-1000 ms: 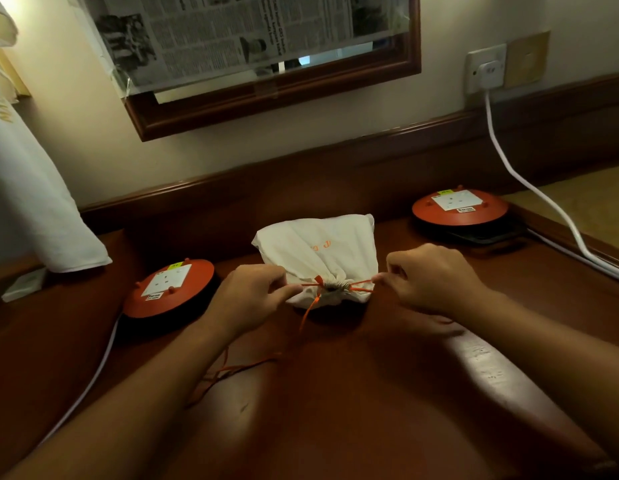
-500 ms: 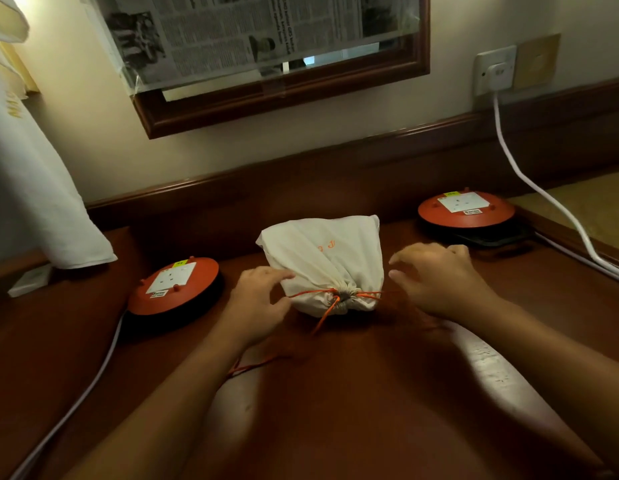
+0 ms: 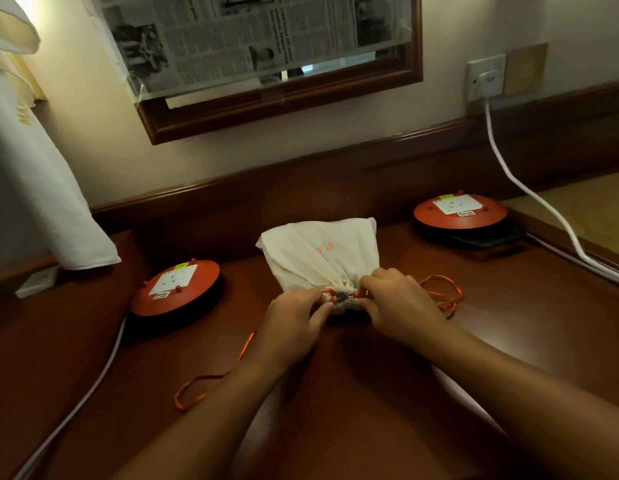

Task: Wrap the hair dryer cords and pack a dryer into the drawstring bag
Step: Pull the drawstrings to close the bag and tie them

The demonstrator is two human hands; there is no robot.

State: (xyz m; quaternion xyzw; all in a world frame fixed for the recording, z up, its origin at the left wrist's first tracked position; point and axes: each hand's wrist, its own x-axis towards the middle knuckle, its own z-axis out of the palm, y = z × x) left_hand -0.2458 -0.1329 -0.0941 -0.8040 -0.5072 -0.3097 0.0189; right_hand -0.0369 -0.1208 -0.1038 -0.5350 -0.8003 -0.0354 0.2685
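A cream drawstring bag [image 3: 318, 254] lies bulging on the wooden desk [image 3: 370, 393], its gathered mouth facing me. Whatever fills it is hidden. My left hand [image 3: 294, 317] pinches the left side of the cinched mouth. My right hand [image 3: 394, 299] pinches the right side. The orange drawstring [image 3: 443, 296] lies in loose loops to the right of the bag, and another stretch of the orange drawstring [image 3: 197, 389] trails left under my left forearm.
Two round orange socket reels [image 3: 176, 289] [image 3: 460, 213] sit left and right of the bag, each with a white cable [image 3: 519, 181]; the right cable runs to a wall plug. A white cloth [image 3: 34, 188] hangs at left. A newspaper-covered mirror [image 3: 252, 46] hangs above.
My hands let go of the outstretched drawstring ends, which now lie slack on the desk. Both hands moved inward onto the bag's gathered mouth.
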